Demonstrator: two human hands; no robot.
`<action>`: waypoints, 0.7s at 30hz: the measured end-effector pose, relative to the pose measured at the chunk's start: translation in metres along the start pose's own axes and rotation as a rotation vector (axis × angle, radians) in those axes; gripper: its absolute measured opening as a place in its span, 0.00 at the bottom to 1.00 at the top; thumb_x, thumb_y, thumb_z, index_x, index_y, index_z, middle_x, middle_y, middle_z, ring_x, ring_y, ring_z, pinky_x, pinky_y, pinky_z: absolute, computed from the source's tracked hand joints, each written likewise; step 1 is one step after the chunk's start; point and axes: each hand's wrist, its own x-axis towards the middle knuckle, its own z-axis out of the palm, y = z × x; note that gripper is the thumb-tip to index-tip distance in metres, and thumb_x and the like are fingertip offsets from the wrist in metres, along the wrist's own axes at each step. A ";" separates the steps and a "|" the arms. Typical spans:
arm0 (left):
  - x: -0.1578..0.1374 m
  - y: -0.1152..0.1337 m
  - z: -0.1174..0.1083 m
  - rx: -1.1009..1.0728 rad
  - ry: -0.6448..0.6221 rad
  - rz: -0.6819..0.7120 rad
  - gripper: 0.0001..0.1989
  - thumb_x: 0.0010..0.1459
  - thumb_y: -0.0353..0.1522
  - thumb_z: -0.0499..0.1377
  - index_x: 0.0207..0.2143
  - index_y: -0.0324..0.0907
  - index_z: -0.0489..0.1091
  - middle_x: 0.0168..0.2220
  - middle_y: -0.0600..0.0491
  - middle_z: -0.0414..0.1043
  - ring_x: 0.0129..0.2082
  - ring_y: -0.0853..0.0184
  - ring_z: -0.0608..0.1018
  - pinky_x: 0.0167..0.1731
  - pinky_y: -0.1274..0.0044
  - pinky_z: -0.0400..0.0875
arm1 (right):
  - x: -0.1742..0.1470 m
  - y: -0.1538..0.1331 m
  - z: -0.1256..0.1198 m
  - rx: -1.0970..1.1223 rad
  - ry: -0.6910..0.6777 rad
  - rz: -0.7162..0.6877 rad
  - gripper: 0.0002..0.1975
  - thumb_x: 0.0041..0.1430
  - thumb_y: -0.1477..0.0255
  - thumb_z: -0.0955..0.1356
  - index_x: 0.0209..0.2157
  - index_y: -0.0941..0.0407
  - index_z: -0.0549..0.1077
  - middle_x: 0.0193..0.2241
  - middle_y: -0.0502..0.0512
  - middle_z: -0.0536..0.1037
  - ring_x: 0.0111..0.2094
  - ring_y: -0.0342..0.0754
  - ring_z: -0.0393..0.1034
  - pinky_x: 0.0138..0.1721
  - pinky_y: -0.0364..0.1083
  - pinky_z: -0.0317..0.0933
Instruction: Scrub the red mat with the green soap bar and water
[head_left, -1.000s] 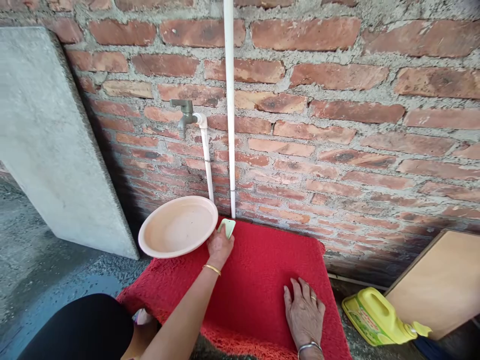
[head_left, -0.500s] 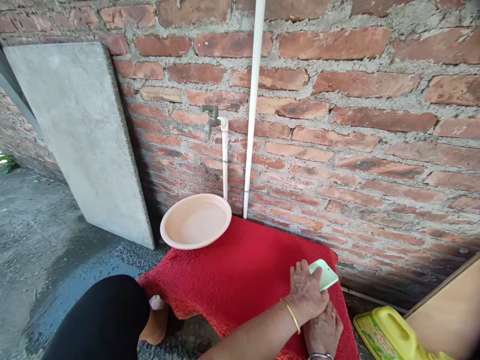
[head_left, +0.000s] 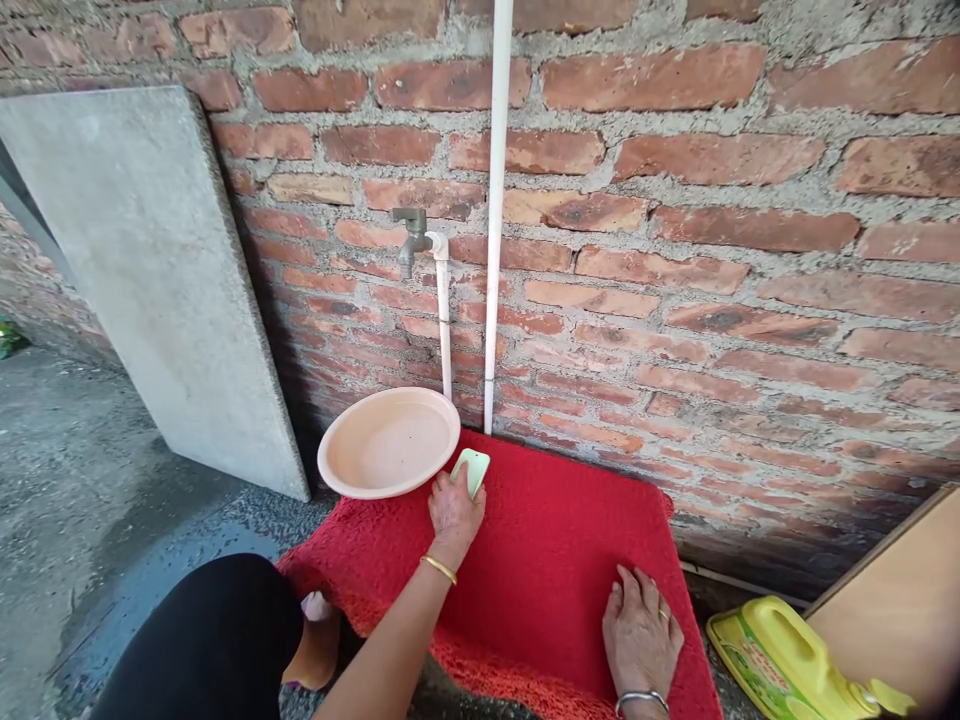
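My left hand (head_left: 456, 508), with a gold bangle on the wrist, is closed around a flat, pale green piece (head_left: 474, 466) with rounded corners and a small hole at its far end. Its underside is hidden, so I cannot tell its kind. The hand is low over the red cloth (head_left: 547, 540), just beside the right rim of a pale pink basin (head_left: 390, 440). Nothing shows inside the basin apart from small specks. My right hand (head_left: 643, 630), wearing a ring and a silver bangle, lies palm down on the cloth's right side, fingers stretched out.
A grey tap (head_left: 412, 238) on a white pipe juts from the brick wall (head_left: 675, 230) above the basin. A concrete slab (head_left: 150, 270) leans at left beside wet ground (head_left: 180, 560). At right lie a yellow jug (head_left: 795, 650) and a tan board (head_left: 900, 590).
My left hand has moved left across the cloth with the pale green piece, from beside my right hand to the basin. My right hand stays at the right, now uncovered.
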 end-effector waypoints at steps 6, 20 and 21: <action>-0.029 0.036 0.007 -0.074 -0.102 0.066 0.29 0.61 0.38 0.56 0.65 0.45 0.63 0.53 0.41 0.66 0.53 0.53 0.69 0.51 0.65 0.66 | 0.006 0.008 -0.005 0.097 -0.054 0.039 0.24 0.65 0.63 0.55 0.48 0.54 0.77 0.55 0.64 0.74 0.51 0.61 0.71 0.52 0.61 0.59; -0.110 0.111 0.034 -0.299 -0.514 0.464 0.37 0.59 0.45 0.56 0.69 0.46 0.56 0.67 0.39 0.53 0.65 0.42 0.57 0.63 0.50 0.49 | 0.033 0.081 -0.019 0.264 -0.296 0.518 0.33 0.60 0.51 0.56 0.57 0.58 0.71 0.46 0.75 0.76 0.45 0.71 0.74 0.38 0.64 0.66; -0.100 0.102 0.031 -0.263 -0.473 0.425 0.37 0.58 0.45 0.57 0.69 0.47 0.57 0.67 0.39 0.54 0.65 0.42 0.58 0.63 0.51 0.51 | 0.032 0.079 -0.017 0.276 -0.296 0.512 0.33 0.60 0.52 0.56 0.57 0.59 0.71 0.45 0.76 0.77 0.44 0.70 0.74 0.38 0.63 0.66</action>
